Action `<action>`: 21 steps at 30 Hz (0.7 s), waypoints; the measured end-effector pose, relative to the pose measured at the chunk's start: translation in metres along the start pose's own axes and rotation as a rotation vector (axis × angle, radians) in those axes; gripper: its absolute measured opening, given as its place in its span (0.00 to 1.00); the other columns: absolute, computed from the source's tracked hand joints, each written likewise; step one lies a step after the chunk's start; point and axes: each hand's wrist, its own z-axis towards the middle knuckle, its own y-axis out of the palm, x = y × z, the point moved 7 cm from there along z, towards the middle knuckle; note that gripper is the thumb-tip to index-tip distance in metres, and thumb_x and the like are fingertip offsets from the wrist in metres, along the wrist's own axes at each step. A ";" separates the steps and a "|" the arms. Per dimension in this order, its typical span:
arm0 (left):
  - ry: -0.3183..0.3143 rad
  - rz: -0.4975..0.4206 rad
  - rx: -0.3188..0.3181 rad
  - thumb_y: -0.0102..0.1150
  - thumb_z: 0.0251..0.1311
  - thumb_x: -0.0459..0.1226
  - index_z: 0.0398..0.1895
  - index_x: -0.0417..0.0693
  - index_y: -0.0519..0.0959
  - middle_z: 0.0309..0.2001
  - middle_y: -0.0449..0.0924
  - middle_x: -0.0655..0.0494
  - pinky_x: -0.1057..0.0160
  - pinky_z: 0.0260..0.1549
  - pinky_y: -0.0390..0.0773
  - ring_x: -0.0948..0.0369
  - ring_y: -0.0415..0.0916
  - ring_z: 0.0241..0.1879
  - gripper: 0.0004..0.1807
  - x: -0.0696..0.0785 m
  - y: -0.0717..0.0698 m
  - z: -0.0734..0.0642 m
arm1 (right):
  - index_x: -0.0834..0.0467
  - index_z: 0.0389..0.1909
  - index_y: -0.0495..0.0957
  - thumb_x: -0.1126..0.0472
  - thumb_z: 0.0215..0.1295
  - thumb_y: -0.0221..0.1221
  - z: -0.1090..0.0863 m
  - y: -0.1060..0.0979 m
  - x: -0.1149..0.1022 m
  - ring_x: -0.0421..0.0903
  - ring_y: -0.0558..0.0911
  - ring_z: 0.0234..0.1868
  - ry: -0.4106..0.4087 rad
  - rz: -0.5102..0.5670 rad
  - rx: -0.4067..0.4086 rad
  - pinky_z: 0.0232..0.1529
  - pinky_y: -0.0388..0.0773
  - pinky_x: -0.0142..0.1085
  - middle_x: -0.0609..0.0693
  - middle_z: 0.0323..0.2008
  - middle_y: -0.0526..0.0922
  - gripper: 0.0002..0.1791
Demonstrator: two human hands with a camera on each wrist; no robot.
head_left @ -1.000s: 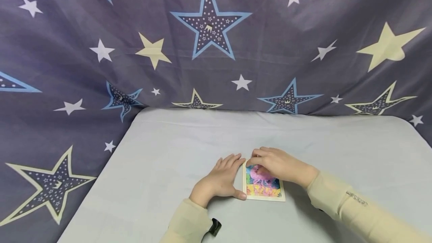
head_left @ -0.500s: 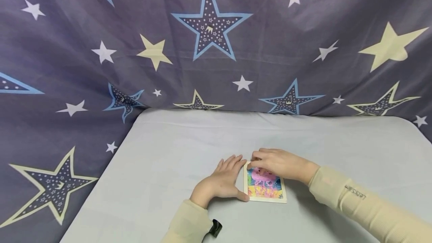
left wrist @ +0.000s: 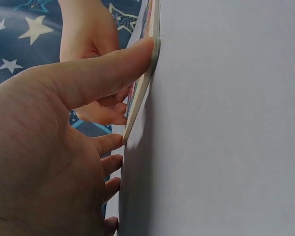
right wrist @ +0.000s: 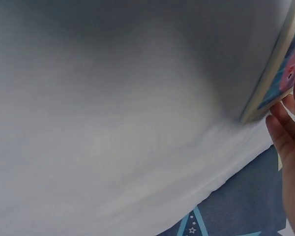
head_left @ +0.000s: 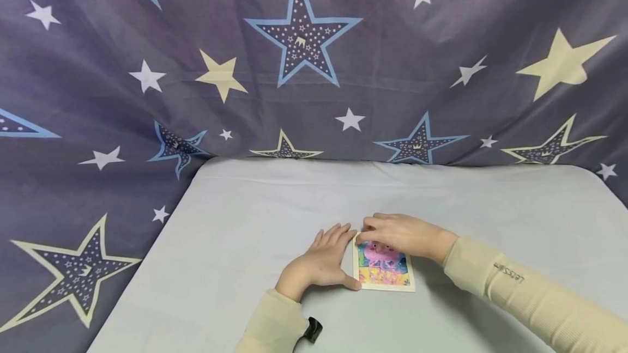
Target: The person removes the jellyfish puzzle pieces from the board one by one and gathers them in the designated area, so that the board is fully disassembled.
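Observation:
A small picture puzzle (head_left: 385,271) with a pale raised border lies flat on the table in the head view. Its picture has a pink sea creature over blue and yellow. My left hand (head_left: 319,263) lies along its left side, fingers spread, thumb at the near left corner. In the left wrist view the left thumb (left wrist: 115,69) touches the puzzle's edge. My right hand (head_left: 404,236) covers the far edge, its fingers curled over the far left part. The right wrist view shows the right hand (right wrist: 292,142) at a puzzle corner, thumb over the picture; its fingertips are partly hidden.
A pale cloth-covered table (head_left: 245,222) spreads around the hands. Behind and to the left hangs a dark curtain (head_left: 314,102) printed with stars. A black strap piece (head_left: 313,330) shows beside the left sleeve.
My right hand's fingers have drawn in closer together at the puzzle's far edge, uncovering more of the pink picture. The left hand and puzzle stay nearly in place.

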 end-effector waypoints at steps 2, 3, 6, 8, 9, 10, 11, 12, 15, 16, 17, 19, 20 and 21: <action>0.000 -0.003 0.010 0.72 0.48 0.57 0.79 0.50 0.51 0.79 0.43 0.54 0.46 0.74 0.36 0.54 0.36 0.78 0.59 0.000 -0.001 0.000 | 0.44 0.55 0.75 0.69 0.67 0.59 0.001 0.000 0.000 0.40 0.74 0.40 -0.007 -0.014 0.004 0.44 0.80 0.33 0.44 0.46 0.74 0.21; -0.002 -0.002 0.009 0.72 0.48 0.57 0.79 0.50 0.51 0.79 0.43 0.54 0.47 0.74 0.36 0.54 0.35 0.78 0.59 -0.001 -0.001 0.001 | 0.44 0.55 0.75 0.69 0.67 0.59 0.000 0.000 0.000 0.40 0.74 0.39 -0.008 -0.020 0.006 0.45 0.80 0.33 0.44 0.46 0.74 0.21; -0.004 -0.002 0.008 0.72 0.48 0.57 0.79 0.51 0.50 0.79 0.42 0.54 0.47 0.74 0.36 0.55 0.35 0.78 0.59 -0.001 -0.001 0.001 | 0.44 0.56 0.75 0.70 0.66 0.59 0.000 -0.001 0.000 0.41 0.74 0.39 -0.005 -0.031 0.013 0.45 0.80 0.34 0.45 0.45 0.73 0.22; -0.003 -0.003 0.009 0.72 0.48 0.57 0.79 0.50 0.51 0.79 0.43 0.54 0.47 0.74 0.36 0.54 0.35 0.78 0.59 -0.001 -0.001 0.001 | 0.44 0.56 0.74 0.70 0.66 0.59 0.000 -0.001 0.000 0.42 0.75 0.40 0.000 -0.033 0.020 0.47 0.80 0.35 0.45 0.46 0.73 0.22; -0.001 -0.002 0.008 0.71 0.48 0.58 0.79 0.50 0.50 0.79 0.42 0.54 0.46 0.74 0.35 0.54 0.35 0.78 0.59 -0.001 -0.001 0.000 | 0.44 0.56 0.74 0.70 0.66 0.59 0.000 -0.001 0.000 0.42 0.75 0.40 0.003 -0.035 0.023 0.48 0.80 0.36 0.45 0.46 0.74 0.22; 0.000 -0.003 0.008 0.71 0.48 0.57 0.79 0.51 0.50 0.79 0.42 0.53 0.46 0.74 0.35 0.54 0.34 0.78 0.59 -0.002 -0.001 0.001 | 0.44 0.56 0.74 0.69 0.66 0.59 0.000 -0.002 0.000 0.42 0.76 0.41 0.006 -0.038 0.027 0.48 0.80 0.36 0.45 0.46 0.74 0.22; 0.002 -0.006 0.010 0.72 0.48 0.57 0.79 0.50 0.50 0.79 0.42 0.53 0.46 0.74 0.35 0.54 0.35 0.78 0.59 -0.002 -0.001 0.001 | 0.44 0.56 0.74 0.69 0.66 0.59 0.000 -0.002 0.000 0.42 0.76 0.41 0.011 -0.042 0.031 0.48 0.79 0.37 0.45 0.46 0.74 0.22; 0.004 -0.007 0.011 0.72 0.47 0.57 0.79 0.51 0.50 0.79 0.42 0.53 0.45 0.74 0.35 0.54 0.34 0.78 0.59 -0.003 0.000 0.001 | 0.44 0.56 0.74 0.68 0.66 0.59 -0.001 -0.002 -0.001 0.42 0.76 0.42 0.016 -0.044 0.036 0.49 0.79 0.38 0.44 0.46 0.74 0.21; 0.012 -0.009 0.019 0.72 0.46 0.58 0.79 0.52 0.50 0.80 0.41 0.53 0.45 0.74 0.33 0.54 0.33 0.78 0.60 -0.008 0.004 0.004 | 0.44 0.55 0.75 0.65 0.67 0.61 -0.001 -0.003 -0.001 0.40 0.75 0.42 0.036 -0.039 0.053 0.46 0.79 0.37 0.42 0.44 0.73 0.19; 0.014 -0.011 0.024 0.72 0.46 0.58 0.79 0.52 0.50 0.80 0.41 0.53 0.45 0.74 0.33 0.54 0.33 0.78 0.60 -0.009 0.006 0.006 | 0.44 0.54 0.75 0.63 0.67 0.61 -0.002 -0.003 -0.001 0.40 0.74 0.41 0.043 -0.033 0.063 0.45 0.79 0.37 0.42 0.43 0.73 0.17; 0.018 -0.012 0.029 0.72 0.46 0.58 0.79 0.52 0.50 0.80 0.41 0.53 0.45 0.73 0.32 0.54 0.33 0.78 0.60 -0.010 0.007 0.007 | 0.44 0.54 0.76 0.60 0.68 0.62 -0.002 -0.003 -0.002 0.39 0.74 0.41 0.048 -0.022 0.077 0.44 0.78 0.36 0.41 0.43 0.73 0.16; 0.022 -0.014 0.032 0.72 0.45 0.59 0.79 0.53 0.50 0.80 0.40 0.54 0.45 0.73 0.31 0.54 0.32 0.78 0.61 -0.012 0.010 0.009 | 0.45 0.53 0.76 0.55 0.68 0.61 -0.003 -0.002 -0.002 0.39 0.73 0.40 0.060 0.010 0.100 0.43 0.78 0.36 0.40 0.41 0.71 0.14; 0.021 -0.017 0.031 0.72 0.45 0.59 0.80 0.53 0.49 0.80 0.40 0.54 0.45 0.73 0.31 0.54 0.32 0.78 0.61 -0.012 0.010 0.010 | 0.46 0.52 0.76 0.53 0.68 0.61 -0.003 -0.002 -0.003 0.38 0.72 0.39 0.066 0.027 0.111 0.42 0.78 0.36 0.40 0.41 0.71 0.14; 0.024 -0.017 0.034 0.72 0.45 0.60 0.79 0.54 0.49 0.80 0.40 0.54 0.45 0.73 0.31 0.54 0.32 0.78 0.61 -0.012 0.011 0.010 | 0.46 0.52 0.76 0.50 0.68 0.60 -0.003 -0.002 -0.003 0.38 0.72 0.38 0.072 0.048 0.124 0.41 0.78 0.36 0.40 0.40 0.71 0.14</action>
